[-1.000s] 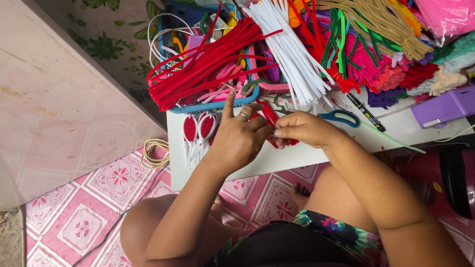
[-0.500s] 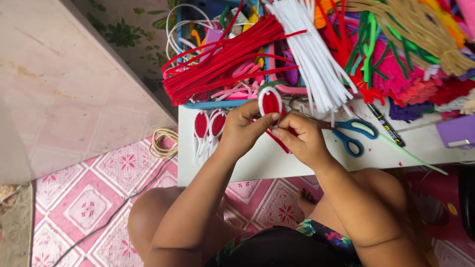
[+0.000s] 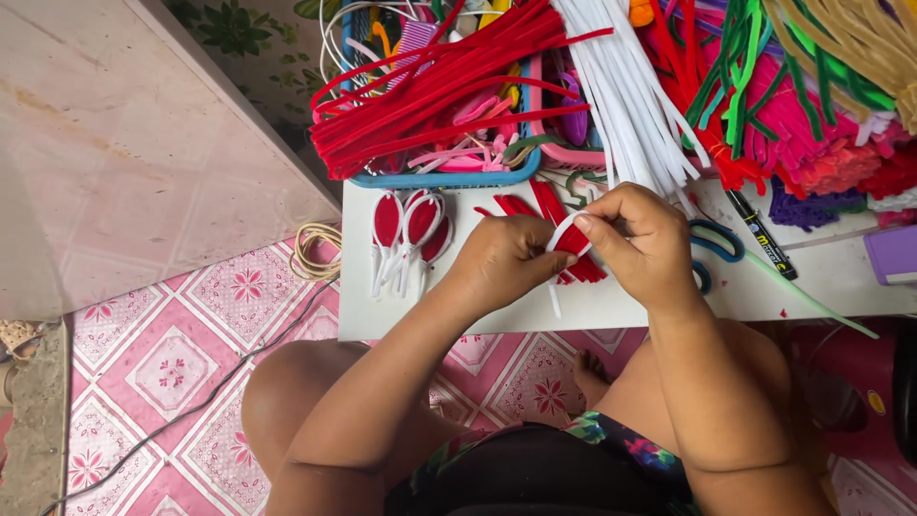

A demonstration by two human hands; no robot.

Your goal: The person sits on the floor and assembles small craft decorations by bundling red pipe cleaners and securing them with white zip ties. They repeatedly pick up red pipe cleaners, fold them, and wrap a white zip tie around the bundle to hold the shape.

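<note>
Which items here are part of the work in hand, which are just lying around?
In use: left hand and right hand pinching a red-and-white petal piece; finished petals; red stems; white stems.
Lying about: scissors, marker, cord coil, green stems.

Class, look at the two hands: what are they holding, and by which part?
Both the left hand and the right hand pinch a white-edged red petal; the fingers grip its white rim on either side.

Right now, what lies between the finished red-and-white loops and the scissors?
Head view: both hands, left hand and right hand, pinching a red-and-white piece.
</note>
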